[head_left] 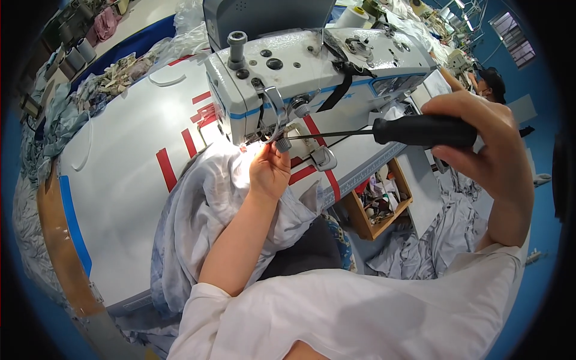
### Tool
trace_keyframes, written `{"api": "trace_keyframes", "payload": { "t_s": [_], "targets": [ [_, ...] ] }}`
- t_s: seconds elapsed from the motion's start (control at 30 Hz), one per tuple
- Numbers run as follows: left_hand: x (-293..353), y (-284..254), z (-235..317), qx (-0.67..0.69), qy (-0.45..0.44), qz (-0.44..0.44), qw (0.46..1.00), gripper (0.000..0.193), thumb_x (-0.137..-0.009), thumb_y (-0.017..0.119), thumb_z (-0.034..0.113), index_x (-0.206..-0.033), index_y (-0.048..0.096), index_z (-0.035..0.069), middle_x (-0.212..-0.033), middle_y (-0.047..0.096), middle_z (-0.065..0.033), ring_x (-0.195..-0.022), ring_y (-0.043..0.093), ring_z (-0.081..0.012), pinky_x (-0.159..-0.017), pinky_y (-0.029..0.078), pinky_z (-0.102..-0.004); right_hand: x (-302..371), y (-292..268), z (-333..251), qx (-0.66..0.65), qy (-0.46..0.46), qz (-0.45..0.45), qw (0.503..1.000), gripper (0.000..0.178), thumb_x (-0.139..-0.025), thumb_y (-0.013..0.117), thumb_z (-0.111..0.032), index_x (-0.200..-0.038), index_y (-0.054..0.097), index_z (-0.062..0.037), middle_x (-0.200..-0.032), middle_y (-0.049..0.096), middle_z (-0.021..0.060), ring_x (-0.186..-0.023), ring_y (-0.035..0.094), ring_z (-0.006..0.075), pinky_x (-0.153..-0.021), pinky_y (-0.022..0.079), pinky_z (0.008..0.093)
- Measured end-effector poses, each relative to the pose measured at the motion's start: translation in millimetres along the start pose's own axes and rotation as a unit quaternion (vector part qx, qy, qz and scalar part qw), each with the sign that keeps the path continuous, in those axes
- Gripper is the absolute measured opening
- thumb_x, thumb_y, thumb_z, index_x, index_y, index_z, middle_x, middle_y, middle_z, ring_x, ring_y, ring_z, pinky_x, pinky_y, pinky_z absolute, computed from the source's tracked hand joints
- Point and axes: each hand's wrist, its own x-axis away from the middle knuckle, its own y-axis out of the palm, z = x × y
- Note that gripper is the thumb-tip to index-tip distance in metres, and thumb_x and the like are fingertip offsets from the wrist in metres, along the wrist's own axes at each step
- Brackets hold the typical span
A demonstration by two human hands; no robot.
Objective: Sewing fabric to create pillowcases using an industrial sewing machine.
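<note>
My right hand [495, 135] grips the black handle of a screwdriver [414, 130]. The screwdriver's thin shaft points left, its tip beside the needle end of a white sewing machine [300, 78]. Under the machine head, my left hand [269, 171] is raised with its fingertips pinched together by the needle area, next to a knurled knob [283, 144]. Whatever those fingers hold is too small and hidden to make out. A bright lamp lights this spot. Pale grey-blue fabric [201, 195] is bunched around my left forearm and drapes over the table's front edge.
Red tape strips [166, 169] mark the white sewing table [114, 180]. Below it at right, an open wooden drawer [375, 225] holds small odds and ends. Grey cloth [414, 246] lies heaped beyond. Fabric piles [129, 75] line the far left. Another person [489, 84] sits at far right.
</note>
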Motion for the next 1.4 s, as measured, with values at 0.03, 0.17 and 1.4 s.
{"api": "trace_keyframes", "payload": {
  "t_s": [0.03,0.17,1.4],
  "targets": [
    [0.9,-0.8,-0.2,-0.008,-0.003,0.001,1.000,0.025,-0.098,0.035,0.012,-0.106,0.052,-0.004,-0.102,0.064,-0.0145,-0.093,0.065,-0.0236,-0.083,0.057,-0.0345,1.3,1.4,1.9,0.007,-0.029,0.017,0.999,0.044,-0.073,0.073,-0.031,-0.103,0.061,0.0000,-0.079,0.062,0.0112,-0.070,0.064,0.0188,-0.058,0.044,0.0261],
    [-1.0,-3.6,1.7,0.003,-0.017,-0.003,1.000,0.024,-0.098,0.036,0.012,-0.103,0.053,-0.003,-0.099,0.064,-0.0137,-0.090,0.066,-0.0231,-0.082,0.058,-0.0343,2.3,7.8,5.0,-0.057,-0.039,0.015,0.997,0.032,-0.072,0.072,-0.015,-0.100,0.064,-0.0033,-0.081,0.062,0.0103,-0.071,0.065,0.0190,-0.054,0.045,0.0250],
    [69.7,198.4,447.0,-0.825,0.225,0.474,-0.210,0.047,-0.081,0.066,0.027,-0.116,0.050,-0.001,-0.111,0.059,-0.0203,-0.103,0.057,-0.0346,-0.081,0.048,-0.0429,-60.1,425.5,25.7,-0.154,0.079,0.153,0.973,0.038,-0.068,0.065,-0.013,-0.105,0.058,-0.0069,-0.111,0.062,0.0117,-0.105,0.057,0.0336,-0.088,0.038,0.0578]
  ]
}}
